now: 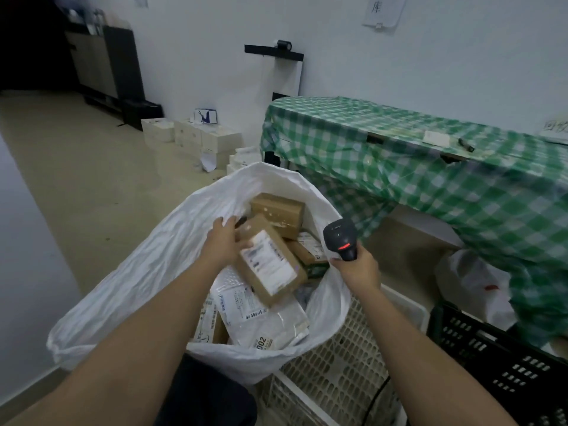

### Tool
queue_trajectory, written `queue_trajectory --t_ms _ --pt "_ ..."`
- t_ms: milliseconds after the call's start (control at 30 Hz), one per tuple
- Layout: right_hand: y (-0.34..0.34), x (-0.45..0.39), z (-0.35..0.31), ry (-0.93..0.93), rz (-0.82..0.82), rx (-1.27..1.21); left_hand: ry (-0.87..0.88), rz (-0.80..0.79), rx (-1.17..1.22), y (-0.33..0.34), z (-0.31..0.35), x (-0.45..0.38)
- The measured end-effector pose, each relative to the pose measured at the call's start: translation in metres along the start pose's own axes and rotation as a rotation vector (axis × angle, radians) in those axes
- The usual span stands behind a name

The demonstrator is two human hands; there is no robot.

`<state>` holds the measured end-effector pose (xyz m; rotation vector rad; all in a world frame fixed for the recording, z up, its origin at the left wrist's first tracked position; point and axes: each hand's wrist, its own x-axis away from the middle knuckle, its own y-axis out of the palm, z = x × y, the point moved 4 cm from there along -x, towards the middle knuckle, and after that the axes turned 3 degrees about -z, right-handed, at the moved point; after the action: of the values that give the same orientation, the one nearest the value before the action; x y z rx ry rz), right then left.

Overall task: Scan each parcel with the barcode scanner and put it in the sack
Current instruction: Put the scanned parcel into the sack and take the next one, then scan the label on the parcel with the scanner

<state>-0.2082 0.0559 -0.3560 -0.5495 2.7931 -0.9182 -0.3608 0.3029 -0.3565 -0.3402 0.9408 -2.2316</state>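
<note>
Parcels were seen piled inside a large white woven plastic sack [129,278], whose mouth stood open on the floor. A brown cardboard parcel with a white shipping label [269,261] was gripped at its far end by the left hand [222,244], fingers curled round the box edge, and was held tilted over the heap within the sack's mouth. Beneath it lay a white plastic mailer bag with printed barcodes [264,318], toward the sack's near rim. Toward the far rim a second brown cardboard box [278,210] was lodged. A black handheld barcode scanner with a red lit window [341,238] was clasped by the right hand [358,269] at the sack's right rim; part of the white rim appeared to be pinched under the same hand. A cream perforated plastic crate [347,364] was pressed against the sack's right side, and a black plastic crate [498,364] was placed just beside it. A table draped in a green-and-white checked cloth [430,167] was set behind.
</note>
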Motion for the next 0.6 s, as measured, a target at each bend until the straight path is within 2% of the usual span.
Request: queue_trajectory --t_ms 67,167,233,367,433,533,600 --pt "0.004 -0.006 0.003 0.003 0.019 0.016 0.048 0.081 -0.071 0.003 -0.008 -0.004" --pt "0.009 -0.009 0.000 -0.051 0.060 -0.034 0.197 0.398 -0.244 -0.018 -0.021 0.001" --pt "0.014 -0.008 -0.007 -0.104 0.053 -0.032 0.138 0.495 -0.367 -0.034 -0.047 0.003" --pt "0.027 0.001 -0.025 -0.184 0.020 0.008 -0.190 0.391 -0.371 -0.060 -0.111 0.006" --pt "0.035 0.004 -0.033 -0.204 0.007 0.012 -0.317 0.298 -0.261 -0.067 -0.137 0.013" --pt "0.043 0.009 -0.043 -0.231 -0.021 0.036 -0.369 0.208 -0.111 -0.074 -0.159 0.021" --pt "0.043 0.013 -0.049 -0.225 -0.006 0.038 -0.322 0.204 -0.077 -0.076 -0.157 0.025"
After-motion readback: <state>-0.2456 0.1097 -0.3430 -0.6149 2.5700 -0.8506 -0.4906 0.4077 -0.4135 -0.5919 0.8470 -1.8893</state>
